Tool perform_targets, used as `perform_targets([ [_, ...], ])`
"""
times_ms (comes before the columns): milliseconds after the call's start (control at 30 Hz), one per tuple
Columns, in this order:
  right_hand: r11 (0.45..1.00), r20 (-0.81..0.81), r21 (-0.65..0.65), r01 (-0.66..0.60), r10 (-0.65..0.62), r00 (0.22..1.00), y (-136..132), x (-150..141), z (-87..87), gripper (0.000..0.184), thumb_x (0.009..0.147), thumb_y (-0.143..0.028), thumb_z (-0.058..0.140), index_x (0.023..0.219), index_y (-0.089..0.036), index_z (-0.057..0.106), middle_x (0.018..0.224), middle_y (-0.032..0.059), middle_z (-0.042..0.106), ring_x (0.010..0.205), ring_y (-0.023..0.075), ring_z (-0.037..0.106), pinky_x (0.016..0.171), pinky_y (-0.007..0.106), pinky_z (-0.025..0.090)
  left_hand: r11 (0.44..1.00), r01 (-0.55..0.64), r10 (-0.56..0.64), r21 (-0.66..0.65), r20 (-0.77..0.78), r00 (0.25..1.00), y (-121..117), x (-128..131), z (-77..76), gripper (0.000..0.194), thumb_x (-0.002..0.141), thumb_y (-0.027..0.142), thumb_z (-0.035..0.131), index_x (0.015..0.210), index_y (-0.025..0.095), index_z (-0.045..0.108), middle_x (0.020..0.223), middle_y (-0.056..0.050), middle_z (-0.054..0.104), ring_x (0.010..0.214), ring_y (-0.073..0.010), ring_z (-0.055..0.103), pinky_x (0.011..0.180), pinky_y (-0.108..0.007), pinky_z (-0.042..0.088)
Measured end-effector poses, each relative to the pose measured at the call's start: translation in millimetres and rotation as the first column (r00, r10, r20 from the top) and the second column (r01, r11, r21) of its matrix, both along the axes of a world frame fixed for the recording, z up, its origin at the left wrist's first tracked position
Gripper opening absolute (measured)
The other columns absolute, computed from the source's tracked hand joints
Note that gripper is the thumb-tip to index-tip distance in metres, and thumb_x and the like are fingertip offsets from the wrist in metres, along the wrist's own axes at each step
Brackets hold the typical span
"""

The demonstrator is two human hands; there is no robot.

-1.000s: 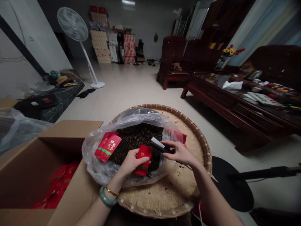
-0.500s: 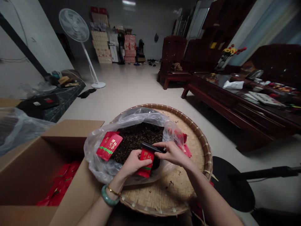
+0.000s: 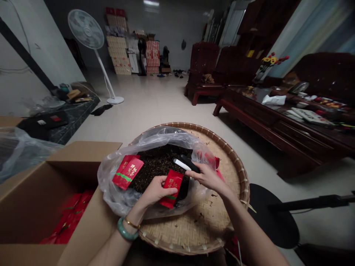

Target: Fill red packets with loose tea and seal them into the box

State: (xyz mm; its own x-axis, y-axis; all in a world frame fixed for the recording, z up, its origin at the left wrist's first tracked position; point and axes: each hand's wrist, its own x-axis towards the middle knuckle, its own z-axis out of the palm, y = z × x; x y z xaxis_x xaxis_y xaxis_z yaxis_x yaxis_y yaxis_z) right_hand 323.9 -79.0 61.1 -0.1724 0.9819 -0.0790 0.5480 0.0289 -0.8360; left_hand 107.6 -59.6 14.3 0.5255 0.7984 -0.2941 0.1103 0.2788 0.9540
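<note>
My left hand (image 3: 155, 192) is closed on a small red packet (image 3: 172, 184), held upright over a clear plastic bag (image 3: 155, 140) full of dark loose tea (image 3: 158, 164). My right hand (image 3: 206, 176) grips a dark scoop (image 3: 186, 163) whose pale inner face points left, just above the packet's top. Two more red packets (image 3: 127, 171) lie on the bag's left side. The bag rests on a round woven bamboo tray (image 3: 222, 155).
An open cardboard box (image 3: 55, 184) with red packets inside stands at my left. Another plastic bag (image 3: 16, 147) lies beyond it. A dark wooden table (image 3: 277, 122) runs along the right. A standing fan (image 3: 91, 40) and stacked cartons are far back. A black round stool (image 3: 274, 218) sits right of the tray.
My right hand brought the scoop down to the packet's mouth, then lifted it back up and to the right. The left hand kept the packet almost still.
</note>
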Motion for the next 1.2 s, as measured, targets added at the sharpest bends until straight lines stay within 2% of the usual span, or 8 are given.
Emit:
perform_targets([
  [67,0.995,0.106,0.103,0.01,-0.021,0.994,-1.9,-5.8,-2.0,0.045,0.093,-0.048,0.033,0.079,-0.017,0.061,0.068,0.0004,0.059,0.063,0.0146,0.053,0.058,0.024,0.039,1.0,-0.004,0.004,0.009,-0.004,1.0,0.4,0.4,0.1,0.031,0.054,0.029,0.08,0.076,0.01,0.066,0.067,-0.002,0.068,0.059,-0.0152,0.061,0.059,-0.026,0.048],
  [133,0.986,0.209,0.166,0.002,-0.038,0.977,-4.0,-11.4,-3.9,0.049,0.096,-0.046,0.024,0.084,-0.018,0.062,0.076,0.0033,0.064,0.07,0.017,0.057,0.064,0.026,0.04,1.0,-0.007,0.007,0.012,-0.006,1.0,0.8,0.6,0.3,0.031,0.054,0.029,0.08,0.075,0.011,0.066,0.065,-0.002,0.068,0.059,-0.0153,0.061,0.059,-0.026,0.048],
  [233,0.983,0.334,0.179,-0.051,-0.012,0.943,-6.6,-17.8,-5.8,0.04,0.093,-0.049,0.037,0.097,-0.02,0.064,0.09,0.0065,0.068,0.079,0.0192,0.061,0.068,0.026,0.04,1.0,-0.002,0.002,0.021,-0.001,1.0,0.9,1.1,0.8,0.031,0.054,0.029,0.08,0.075,0.012,0.066,0.064,0.0,0.068,0.059,-0.015,0.061,0.059,-0.026,0.048],
  [400,0.98,0.449,0.176,-0.09,0.001,0.894,-6.5,-23.4,-8.6,0.039,0.089,-0.052,0.047,0.081,-0.021,0.068,0.078,0.0047,0.069,0.071,0.018,0.062,0.06,0.024,0.037,1.0,-0.015,0.015,0.01,-0.026,1.0,1.0,1.3,0.2,0.031,0.052,0.026,0.08,0.076,0.011,0.066,0.066,0.0,0.069,0.06,-0.0153,0.062,0.059,-0.026,0.048],
  [633,0.981,0.438,0.193,-0.024,-0.064,0.896,-3.2,-25.7,-6.7,0.035,0.089,-0.049,0.047,0.09,-0.021,0.068,0.085,0.0054,0.071,0.075,0.0191,0.064,0.06,0.024,0.037,1.0,0.003,-0.003,0.028,-0.009,1.0,2.4,-1.4,0.9,0.031,0.055,0.028,0.079,0.078,0.011,0.067,0.067,-0.001,0.069,0.059,-0.0143,0.061,0.058,-0.025,0.048],
  [767,0.977,0.46,0.209,-0.028,-0.073,0.885,-1.3,-27.4,-8.3,0.036,0.088,-0.05,0.049,0.082,-0.021,0.069,0.079,0.0047,0.071,0.071,0.0187,0.064,0.058,0.024,0.036,0.999,-0.034,0.036,0.04,-0.049,0.998,3.0,-1.4,-2.4,0.03,0.054,0.028,0.08,0.074,0.01,0.066,0.065,-0.002,0.068,0.058,-0.0153,0.061,0.056,-0.025,0.048],
  [900,0.973,0.424,0.229,-0.014,-0.087,0.901,-0.5,-28.8,-10.5,0.034,0.089,-0.048,0.048,0.089,-0.022,0.069,0.084,0.0046,0.072,0.074,0.0181,0.064,0.06,0.024,0.038,0.998,-0.016,0.018,0.061,-0.031,0.999,3.0,-1.0,-3.9,0.029,0.056,0.028,0.079,0.077,0.011,0.067,0.066,-0.002,0.068,0.059,-0.0147,0.061,0.057,-0.025,0.048],
  [1200,0.972,0.372,0.235,0.011,-0.101,0.923,0.5,-28.5,-14.5,0.033,0.089,-0.047,0.05,0.087,-0.021,0.069,0.082,0.0048,0.072,0.073,0.0182,0.064,0.063,0.025,0.04,0.997,-0.012,0.017,0.071,-0.069,0.997,3.7,-0.8,-3.6,0.027,0.057,0.028,0.078,0.074,0.01,0.067,0.065,-0.002,0.068,0.058,-0.0153,0.06,0.056,-0.025,0.047],
])
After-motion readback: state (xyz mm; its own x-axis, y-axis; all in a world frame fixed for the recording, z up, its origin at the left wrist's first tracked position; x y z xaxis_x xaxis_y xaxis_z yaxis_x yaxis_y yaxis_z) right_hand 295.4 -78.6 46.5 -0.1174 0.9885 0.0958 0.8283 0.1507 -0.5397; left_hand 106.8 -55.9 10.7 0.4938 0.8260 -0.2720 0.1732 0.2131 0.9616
